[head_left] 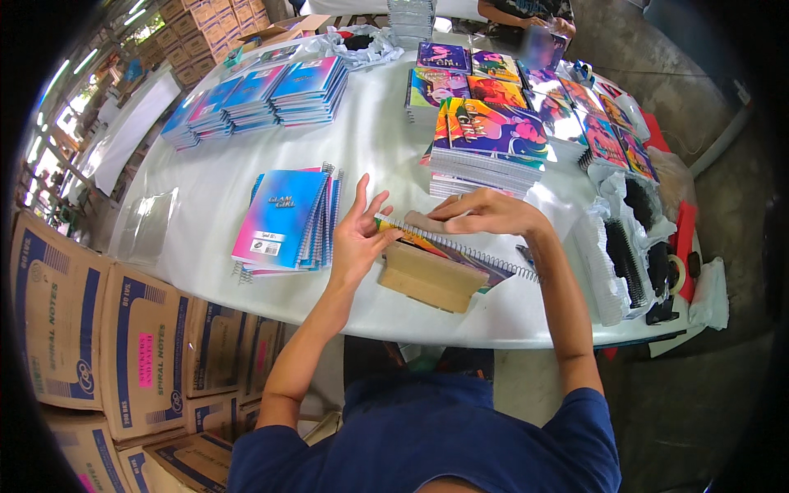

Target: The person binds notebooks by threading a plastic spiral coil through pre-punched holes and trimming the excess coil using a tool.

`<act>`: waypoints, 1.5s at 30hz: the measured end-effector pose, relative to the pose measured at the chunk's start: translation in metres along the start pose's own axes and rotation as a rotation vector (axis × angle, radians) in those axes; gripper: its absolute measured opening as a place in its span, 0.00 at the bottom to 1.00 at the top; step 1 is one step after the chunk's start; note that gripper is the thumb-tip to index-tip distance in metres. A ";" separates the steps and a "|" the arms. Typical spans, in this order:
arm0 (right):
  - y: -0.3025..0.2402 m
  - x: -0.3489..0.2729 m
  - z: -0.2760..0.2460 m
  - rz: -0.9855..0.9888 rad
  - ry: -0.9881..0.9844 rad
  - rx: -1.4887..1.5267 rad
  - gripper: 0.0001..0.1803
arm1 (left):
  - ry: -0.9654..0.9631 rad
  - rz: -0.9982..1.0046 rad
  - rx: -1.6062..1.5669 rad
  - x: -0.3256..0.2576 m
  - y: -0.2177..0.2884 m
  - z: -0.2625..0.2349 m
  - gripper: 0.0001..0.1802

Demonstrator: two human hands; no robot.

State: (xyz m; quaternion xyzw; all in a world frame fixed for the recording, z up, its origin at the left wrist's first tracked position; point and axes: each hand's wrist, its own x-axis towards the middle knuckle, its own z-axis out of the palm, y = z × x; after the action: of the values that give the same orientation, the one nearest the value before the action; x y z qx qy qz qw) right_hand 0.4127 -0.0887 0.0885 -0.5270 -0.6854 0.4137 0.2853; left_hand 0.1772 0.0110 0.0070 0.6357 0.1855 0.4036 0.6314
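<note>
A spiral notebook (493, 261) with a colourful cover stands on edge in front of me, its wire coil running along the top. It rests against an angled brown cardboard piece (433, 279) on the table. My left hand (358, 238) grips the notebook's left end with the thumb, while the upper fingers stick up. Closed over the coil, my right hand (497, 214) pinches a small greyish-brown block (425, 222) whose kind I cannot make out. A pile of blue and pink notebooks (283, 218) lies just left of my left hand; a tall stack of colourful notebooks (489, 144) stands beyond my right hand.
More blue-pink stacks (308, 86) stand at the back left. Colourful notebooks (588, 123) cover the back right. White packaging with black coils (616, 255) and a tape roll (676, 274) lie at the right edge. Cardboard boxes (148, 353) line the left. Across the table, a person (526, 16) handles something.
</note>
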 end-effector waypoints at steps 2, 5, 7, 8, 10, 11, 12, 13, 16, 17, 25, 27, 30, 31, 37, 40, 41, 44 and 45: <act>0.006 0.002 -0.002 0.060 0.013 0.089 0.29 | 0.041 -0.062 0.033 -0.004 0.007 0.002 0.57; 0.020 -0.001 -0.005 -0.014 0.043 0.300 0.30 | 0.044 -0.057 0.029 -0.001 0.010 0.006 0.56; 0.002 0.010 0.004 -0.020 0.010 -0.054 0.30 | 0.057 -0.061 0.017 -0.004 0.012 0.004 0.57; 0.008 0.018 0.002 0.046 -0.012 -0.157 0.29 | 0.075 -0.075 0.001 -0.006 0.014 0.004 0.57; 0.003 0.012 -0.001 -0.010 0.028 0.124 0.28 | 0.073 -0.053 0.005 -0.003 0.013 0.005 0.57; 0.000 0.008 -0.002 -0.038 0.049 0.264 0.27 | 0.057 -0.024 0.037 -0.001 0.007 0.004 0.57; 0.000 0.010 0.007 -0.050 0.009 0.069 0.25 | 0.041 -0.002 0.080 -0.002 0.006 0.002 0.58; 0.001 0.012 0.007 -0.015 0.018 -0.011 0.25 | 0.014 -0.031 0.058 -0.002 0.006 0.000 0.55; 0.005 0.008 0.007 0.055 0.109 -0.115 0.24 | -0.152 -0.036 0.057 0.005 0.005 -0.011 0.46; 0.013 0.000 0.006 0.029 0.146 -0.188 0.24 | -0.260 0.013 0.104 0.013 -0.002 -0.021 0.43; 0.114 -0.068 0.042 0.205 0.466 -0.972 0.34 | -0.298 -0.071 0.031 0.053 0.066 -0.007 0.38; 0.110 -0.098 0.053 0.337 0.634 -0.957 0.37 | -0.152 0.091 -0.006 0.055 0.115 -0.009 0.36; 0.122 -0.142 0.060 0.583 0.595 -0.920 0.37 | -0.270 0.191 0.086 0.037 0.130 -0.017 0.29; 0.125 -0.150 0.068 0.640 0.559 -0.900 0.36 | -0.353 0.200 0.148 0.024 0.126 -0.018 0.27; 0.122 -0.156 0.094 0.352 0.936 -0.996 0.25 | -0.390 0.493 0.969 -0.032 0.042 0.054 0.33; 0.062 -0.131 0.112 0.096 1.044 -0.660 0.21 | -0.252 0.530 1.086 -0.037 0.024 0.059 0.33; 0.037 -0.125 0.123 0.035 0.959 -0.598 0.20 | -0.254 0.568 1.166 -0.036 0.022 0.059 0.33; -0.010 -0.107 0.144 -0.054 0.873 -0.537 0.21 | -0.245 0.613 1.277 -0.037 0.024 0.062 0.33; -0.013 -0.104 0.146 -0.073 0.872 -0.538 0.22 | -0.240 0.610 1.281 -0.036 0.024 0.064 0.33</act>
State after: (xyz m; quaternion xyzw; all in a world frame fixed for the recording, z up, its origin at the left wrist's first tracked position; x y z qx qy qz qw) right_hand 0.3146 -0.2286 0.0317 -0.6808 -0.6030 -0.0458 0.4132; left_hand 0.1963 -0.0609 0.0274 0.9447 0.1295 0.3013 0.0097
